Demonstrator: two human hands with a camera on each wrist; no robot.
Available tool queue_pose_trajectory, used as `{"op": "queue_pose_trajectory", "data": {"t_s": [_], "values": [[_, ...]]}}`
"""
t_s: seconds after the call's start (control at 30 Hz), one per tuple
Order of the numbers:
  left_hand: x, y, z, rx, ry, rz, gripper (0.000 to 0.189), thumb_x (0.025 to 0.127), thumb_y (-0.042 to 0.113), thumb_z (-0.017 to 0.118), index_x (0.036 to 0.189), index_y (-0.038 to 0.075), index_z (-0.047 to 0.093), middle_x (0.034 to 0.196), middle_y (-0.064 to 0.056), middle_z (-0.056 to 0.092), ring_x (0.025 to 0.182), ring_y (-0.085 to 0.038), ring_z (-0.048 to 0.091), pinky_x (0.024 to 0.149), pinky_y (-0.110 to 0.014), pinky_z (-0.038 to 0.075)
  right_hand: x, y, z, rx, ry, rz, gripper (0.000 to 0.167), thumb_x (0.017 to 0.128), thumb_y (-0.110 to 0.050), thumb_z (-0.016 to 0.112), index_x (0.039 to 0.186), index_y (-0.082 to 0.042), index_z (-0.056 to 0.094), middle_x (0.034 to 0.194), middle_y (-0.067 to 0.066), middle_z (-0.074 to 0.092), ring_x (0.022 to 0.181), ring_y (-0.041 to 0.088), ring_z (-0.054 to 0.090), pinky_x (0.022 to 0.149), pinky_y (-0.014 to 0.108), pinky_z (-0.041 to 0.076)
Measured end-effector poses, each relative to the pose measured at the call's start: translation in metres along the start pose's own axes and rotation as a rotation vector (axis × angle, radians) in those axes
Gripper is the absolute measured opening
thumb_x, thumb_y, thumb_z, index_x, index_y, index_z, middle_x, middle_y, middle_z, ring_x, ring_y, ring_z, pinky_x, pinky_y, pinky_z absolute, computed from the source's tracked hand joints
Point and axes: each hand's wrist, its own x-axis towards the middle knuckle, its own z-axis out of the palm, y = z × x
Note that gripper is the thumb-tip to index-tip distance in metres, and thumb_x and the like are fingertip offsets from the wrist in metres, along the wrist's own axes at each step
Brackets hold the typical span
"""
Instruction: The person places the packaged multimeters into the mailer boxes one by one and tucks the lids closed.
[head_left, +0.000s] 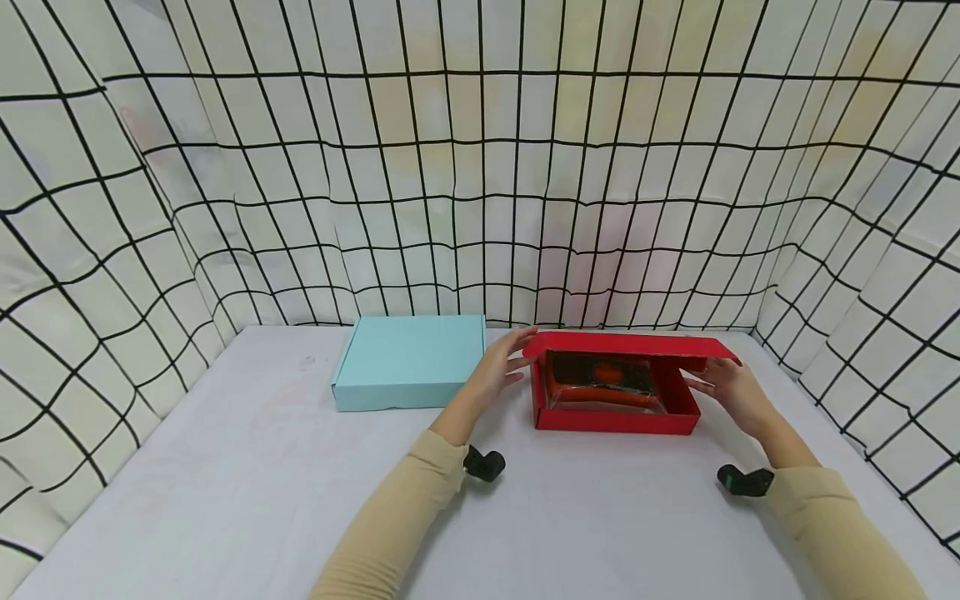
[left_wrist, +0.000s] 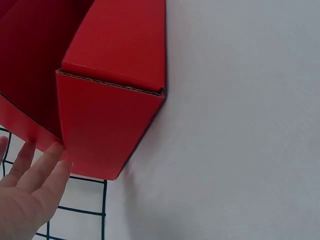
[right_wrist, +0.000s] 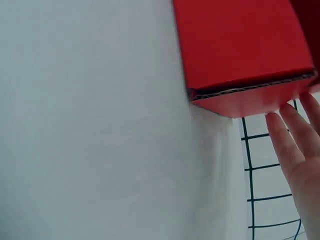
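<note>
A red cardboard box (head_left: 615,422) stands on the table with its lid (head_left: 630,342) partly raised toward the back. Inside lies a black and orange-red item (head_left: 600,379) in what looks like clear plastic; the lid shades its upper part. My left hand (head_left: 491,371) is at the lid's left end, and in the left wrist view its fairly straight fingers (left_wrist: 47,167) touch the red card. On the other side my right hand (head_left: 731,387) reaches the lid's right end. Its extended fingers (right_wrist: 287,137) meet the box's side in the right wrist view; its thumb is hidden there.
To the left of the red box sits a closed light-blue box (head_left: 412,358). White cloth with a black grid (head_left: 495,175) walls the back and both sides of the white table (head_left: 247,467). A small dark device is on each wrist.
</note>
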Motion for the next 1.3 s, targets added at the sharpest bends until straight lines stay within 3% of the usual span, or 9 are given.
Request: {"op": "queue_pose_trajectory", "data": {"t_s": [0.07, 0.17, 0.27, 0.37, 0.57, 0.67, 0.93, 1.07, 1.3], "values": [[-0.001, 0.002, -0.001, 0.009, -0.017, 0.006, 0.059, 0.111, 0.044, 0.027, 0.158, 0.011, 0.041, 0.159, -0.014, 0.040, 0.137, -0.042, 0.048, 0.115, -0.058, 0.033, -0.002, -0.002, -0.002, 0.080, -0.040, 0.042, 0.027, 0.113, -0.027, 0.031, 0.123, -0.028, 0.056, 0.125, -0.019, 0.064, 0.116, 0.003, 0.061, 0.093, 0.023, 0.053], [-0.003, 0.006, -0.001, 0.011, -0.042, 0.015, 0.061, 0.110, 0.047, 0.026, 0.159, 0.014, 0.039, 0.161, -0.012, 0.038, 0.139, -0.043, 0.046, 0.116, -0.058, 0.031, -0.003, -0.004, -0.005, 0.316, -0.149, 0.027, 0.042, 0.112, -0.016, 0.020, 0.128, -0.022, 0.059, 0.132, -0.009, 0.065, 0.123, 0.011, 0.060, 0.099, 0.029, 0.052], [-0.005, 0.010, -0.002, 0.031, -0.074, 0.031, 0.062, 0.109, 0.047, 0.029, 0.160, 0.014, 0.037, 0.163, -0.013, 0.034, 0.141, -0.045, 0.042, 0.117, -0.059, 0.030, -0.004, -0.004, -0.008, 0.541, -0.287, -0.030, 0.066, 0.106, -0.006, 0.003, 0.147, -0.017, 0.052, 0.145, 0.002, 0.059, 0.133, 0.021, 0.055, 0.107, 0.039, 0.047], [-0.006, 0.014, -0.001, 0.039, -0.103, 0.049, 0.061, 0.108, 0.045, 0.035, 0.160, 0.013, 0.037, 0.163, -0.015, 0.034, 0.143, -0.046, 0.040, 0.117, -0.060, 0.028, -0.004, -0.006, -0.011, 0.650, -0.351, -0.036, 0.070, 0.101, -0.007, 0.000, 0.153, -0.014, 0.045, 0.152, 0.006, 0.052, 0.138, 0.026, 0.049, 0.112, 0.045, 0.042], [-0.007, 0.018, 0.001, 0.040, -0.121, 0.064, 0.058, 0.107, 0.038, 0.047, 0.157, 0.010, 0.042, 0.155, -0.018, 0.045, 0.143, -0.043, 0.040, 0.118, -0.059, 0.025, -0.007, -0.012, -0.016, 0.800, -0.424, 0.004, 0.063, 0.105, -0.021, 0.002, 0.156, -0.013, 0.038, 0.157, 0.010, 0.045, 0.144, 0.032, 0.040, 0.117, 0.051, 0.034], [-0.007, 0.019, 0.003, 0.034, -0.114, 0.059, 0.056, 0.106, 0.036, 0.049, 0.156, 0.010, 0.044, 0.152, -0.017, 0.048, 0.142, -0.041, 0.043, 0.118, -0.060, 0.025, -0.007, -0.015, -0.019, 0.734, -0.445, -0.006, 0.065, 0.106, -0.026, -0.001, 0.160, -0.014, 0.033, 0.158, 0.009, 0.042, 0.144, 0.031, 0.040, 0.116, 0.051, 0.035], [-0.006, 0.022, 0.006, 0.055, -0.079, 0.062, 0.058, 0.105, 0.039, 0.049, 0.154, 0.009, 0.046, 0.148, -0.017, 0.052, 0.139, -0.040, 0.046, 0.117, -0.060, 0.029, -0.001, -0.028, -0.021, 0.209, -0.343, -0.057, 0.054, 0.111, -0.028, 0.015, 0.159, -0.023, 0.038, 0.152, -0.004, 0.051, 0.135, 0.017, 0.053, 0.105, 0.039, 0.049], [-0.005, 0.026, 0.009, 0.072, -0.054, 0.038, 0.058, 0.104, 0.041, 0.053, 0.153, 0.010, 0.048, 0.149, -0.015, 0.051, 0.140, -0.039, 0.044, 0.116, -0.059, 0.032, 0.002, -0.034, -0.021, 0.118, -0.311, -0.037, 0.048, 0.112, -0.028, 0.025, 0.154, -0.026, 0.047, 0.146, -0.006, 0.055, 0.129, 0.015, 0.056, 0.102, 0.037, 0.051], [-0.006, 0.022, 0.010, 0.092, -0.072, 0.006, 0.058, 0.101, 0.034, 0.061, 0.153, 0.012, 0.049, 0.152, -0.012, 0.048, 0.140, -0.032, 0.043, 0.117, -0.055, 0.032, 0.001, -0.037, -0.023, -0.021, -0.317, -0.030, 0.051, 0.107, -0.022, 0.037, 0.158, -0.021, 0.040, 0.147, -0.005, 0.049, 0.129, 0.013, 0.054, 0.100, 0.034, 0.052]]}}
